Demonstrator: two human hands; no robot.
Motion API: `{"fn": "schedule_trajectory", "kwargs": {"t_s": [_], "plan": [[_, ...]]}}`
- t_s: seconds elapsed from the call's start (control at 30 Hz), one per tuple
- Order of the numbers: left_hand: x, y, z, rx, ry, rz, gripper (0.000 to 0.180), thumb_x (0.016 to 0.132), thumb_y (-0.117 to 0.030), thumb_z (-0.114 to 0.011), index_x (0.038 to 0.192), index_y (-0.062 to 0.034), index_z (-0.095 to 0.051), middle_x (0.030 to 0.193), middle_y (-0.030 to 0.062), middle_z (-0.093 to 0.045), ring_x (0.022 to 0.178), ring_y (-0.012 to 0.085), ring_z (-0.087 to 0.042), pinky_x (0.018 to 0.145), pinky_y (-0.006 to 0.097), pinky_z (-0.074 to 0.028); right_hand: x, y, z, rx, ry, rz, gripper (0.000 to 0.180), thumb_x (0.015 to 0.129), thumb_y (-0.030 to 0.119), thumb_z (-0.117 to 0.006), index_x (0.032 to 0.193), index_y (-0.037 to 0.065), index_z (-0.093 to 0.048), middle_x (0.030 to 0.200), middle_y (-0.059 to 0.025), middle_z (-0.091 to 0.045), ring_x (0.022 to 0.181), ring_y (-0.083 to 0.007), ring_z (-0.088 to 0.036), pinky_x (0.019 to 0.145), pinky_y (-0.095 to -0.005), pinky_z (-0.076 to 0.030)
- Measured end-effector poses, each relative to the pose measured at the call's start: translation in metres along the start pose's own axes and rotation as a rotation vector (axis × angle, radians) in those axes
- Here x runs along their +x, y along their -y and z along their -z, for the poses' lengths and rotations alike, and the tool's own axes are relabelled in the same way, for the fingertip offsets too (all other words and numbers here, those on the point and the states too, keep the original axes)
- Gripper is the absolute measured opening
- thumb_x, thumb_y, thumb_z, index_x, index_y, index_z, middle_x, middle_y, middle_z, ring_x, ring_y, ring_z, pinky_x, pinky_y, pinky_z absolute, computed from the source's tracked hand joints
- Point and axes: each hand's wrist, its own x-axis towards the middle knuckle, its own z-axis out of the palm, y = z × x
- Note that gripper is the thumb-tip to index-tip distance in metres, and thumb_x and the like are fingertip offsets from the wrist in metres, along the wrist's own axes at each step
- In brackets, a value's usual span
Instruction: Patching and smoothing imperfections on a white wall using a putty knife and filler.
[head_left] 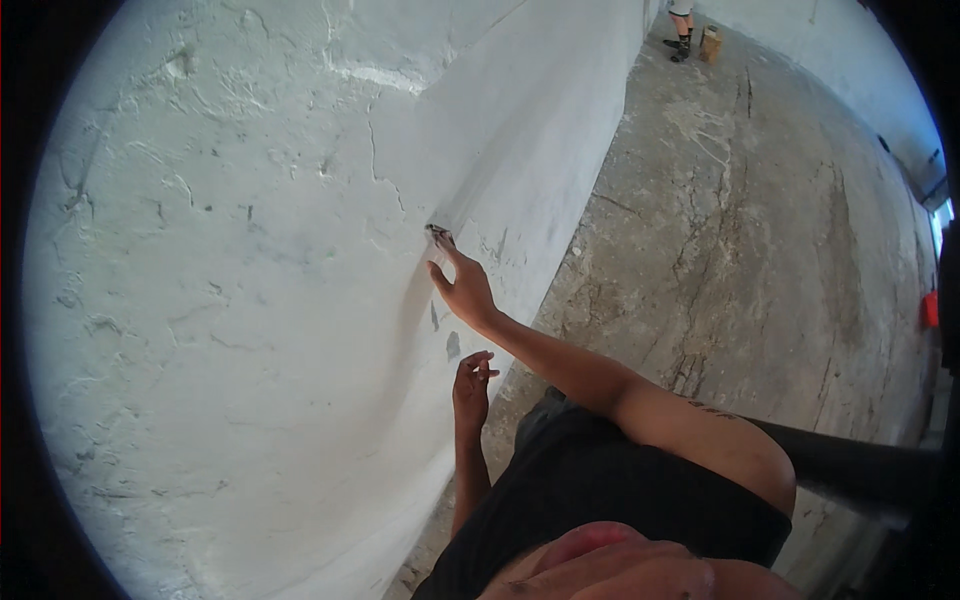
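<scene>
A white plastered wall (260, 290), rough and cracked, fills the left and middle of the view. My right hand (466, 286) reaches up to it with fingers stretched out and thumb apart. Its fingertips meet a small dark, rough-edged spot (438, 235) on the wall; whether this is a hole or a small object is too small to tell. Lower down, my left hand (472, 388) is raised close to the wall. Its fingers are loosely bent and apart, and nothing shows in them. A grey bare patch (453, 345) marks the wall beside it.
Worn, cracked concrete floor (730, 260) stretches along the wall on the right. At the far end stand a person's legs (682, 38) beside a small tan box-like thing (710, 45). A red object (930, 310) is at the right rim.
</scene>
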Motion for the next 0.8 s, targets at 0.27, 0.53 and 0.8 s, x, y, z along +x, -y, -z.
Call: {"fn": "schedule_trajectory", "kwargs": {"t_s": [0.27, 0.53, 0.8], "plan": [[0.022, 0.002, 0.015, -0.054, 0.161, -0.092, 0.03, 0.105, -0.024, -0.053, 0.119, 0.0027, -0.055, 0.119, 0.0146, -0.064, 0.095, 0.0223, -0.066, 0.087, 0.036, -0.056, 0.017, -0.005, 0.006, -0.076, -0.099, -0.025, 0.023, 0.093, 0.02, -0.065, 0.112, 0.006, -0.069, 0.091, -0.0164, -0.072, 0.083, -0.0345, -0.066, 0.082, -0.0457, -0.05], [0.045, -0.015, 0.002, 0.015, 0.224, -0.178, 0.048, 0.103, -0.046, -0.051, 0.127, -0.0038, -0.055, 0.12, 0.0094, -0.066, 0.092, 0.0196, -0.067, 0.082, 0.034, -0.05, 0.029, -0.008, 0.046, 0.217, 0.084, -0.164, 0.017, 0.095, 0.01, -0.065, 0.104, -0.004, -0.067, 0.1, -0.0131, -0.073, 0.101, -0.0214, -0.072, 0.086, -0.0324, -0.058], [0.056, -0.016, -0.014, -0.087, 0.072, -0.183, 0.039, 0.108, -0.025, -0.045, 0.139, -0.0006, -0.047, 0.14, 0.0138, -0.053, 0.117, 0.0241, -0.059, 0.102, 0.036, -0.045, -0.037, -0.016, 0.155, 0.353, 0.45, -0.465, 0.019, 0.098, 0.011, -0.063, 0.109, -0.005, -0.061, 0.099, -0.0105, -0.069, 0.092, -0.0182, -0.068, 0.087, -0.0349, -0.057]]}}
